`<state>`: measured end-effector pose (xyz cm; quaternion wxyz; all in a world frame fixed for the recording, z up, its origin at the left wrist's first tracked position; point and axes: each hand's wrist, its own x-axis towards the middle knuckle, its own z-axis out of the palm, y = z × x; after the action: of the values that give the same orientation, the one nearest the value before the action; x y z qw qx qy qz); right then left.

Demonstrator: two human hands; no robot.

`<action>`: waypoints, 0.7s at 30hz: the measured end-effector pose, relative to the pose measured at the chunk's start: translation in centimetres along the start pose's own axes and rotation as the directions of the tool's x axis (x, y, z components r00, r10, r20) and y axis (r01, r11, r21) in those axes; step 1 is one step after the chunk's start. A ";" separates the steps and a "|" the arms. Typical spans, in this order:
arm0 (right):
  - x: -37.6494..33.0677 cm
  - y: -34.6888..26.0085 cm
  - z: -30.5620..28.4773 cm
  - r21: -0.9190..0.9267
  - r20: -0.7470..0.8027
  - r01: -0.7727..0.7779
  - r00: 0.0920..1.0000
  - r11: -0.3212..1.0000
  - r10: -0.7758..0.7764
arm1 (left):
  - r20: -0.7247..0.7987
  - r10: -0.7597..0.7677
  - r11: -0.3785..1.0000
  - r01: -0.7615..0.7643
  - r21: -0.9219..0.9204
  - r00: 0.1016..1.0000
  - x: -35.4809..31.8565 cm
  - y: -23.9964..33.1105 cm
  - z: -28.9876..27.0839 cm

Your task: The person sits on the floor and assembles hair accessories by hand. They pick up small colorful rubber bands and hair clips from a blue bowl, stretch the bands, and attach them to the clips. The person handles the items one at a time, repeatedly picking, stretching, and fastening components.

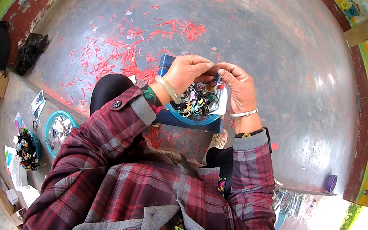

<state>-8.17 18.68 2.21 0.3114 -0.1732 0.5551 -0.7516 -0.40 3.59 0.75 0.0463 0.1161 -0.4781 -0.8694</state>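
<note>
My left hand (182, 73) and my right hand (240, 90) meet fingertip to fingertip above a blue basin (192, 121). Between them they pinch a small dark thing that looks like a hair tie (214, 74); the fingers cover most of it. Tangled in the basin is a pile of black elastic loops with coloured ornaments (196, 103), green, yellow, white and pink among them. The basin stands on a blue stool or box (165, 62), whose far left corner shows past my left hand. A pale bangle circles my left wrist, a silvery one my right.
Red scraps (127, 61) litter the floor ahead and to the left. On the left ledge are a blue basin of pale pieces (60, 132) and a heap of dark hair ties (26, 151). A black bag (31, 52) lies by the wall; a purple bucket (331, 183) stands right.
</note>
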 end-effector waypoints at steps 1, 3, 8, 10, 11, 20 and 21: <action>0.1 0.2 -0.1 0.017 -0.005 -0.002 1.000 1.000 0.002 | 0.008 0.008 1.000 -0.008 0.005 1.000 -0.1 0.0 0.1; 0.1 0.2 0.0 -0.006 -0.034 0.023 0.999 1.000 -0.023 | 0.024 0.030 0.999 -0.030 0.019 0.999 -0.3 0.0 0.2; -0.2 -0.3 0.3 -0.067 -0.107 0.055 0.992 0.996 -0.062 | 0.042 0.064 0.997 -0.066 0.044 0.997 -0.4 0.0 0.4; -0.4 -0.7 0.5 -0.086 -0.125 0.050 0.990 0.995 -0.060 | 0.057 0.059 0.997 -0.061 0.035 0.997 -0.4 0.2 0.4; -0.5 -0.9 0.5 -0.073 -0.121 0.039 0.991 0.997 -0.048 | 0.065 0.057 0.998 -0.060 0.031 0.996 -0.5 0.4 0.4; -0.4 -0.7 0.2 -0.173 -0.136 0.161 0.973 0.972 -0.185 | 0.095 0.065 0.989 -0.077 0.129 0.993 -0.6 0.8 0.3; -0.4 -0.7 0.2 -0.158 -0.135 0.155 0.975 0.975 -0.177 | 0.091 0.060 0.990 -0.071 0.123 0.994 -0.6 0.9 0.3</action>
<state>-7.93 18.89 3.00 0.1916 -0.1854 0.6139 -0.7430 0.09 3.48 1.74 0.0467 0.0649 -0.5372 -0.8397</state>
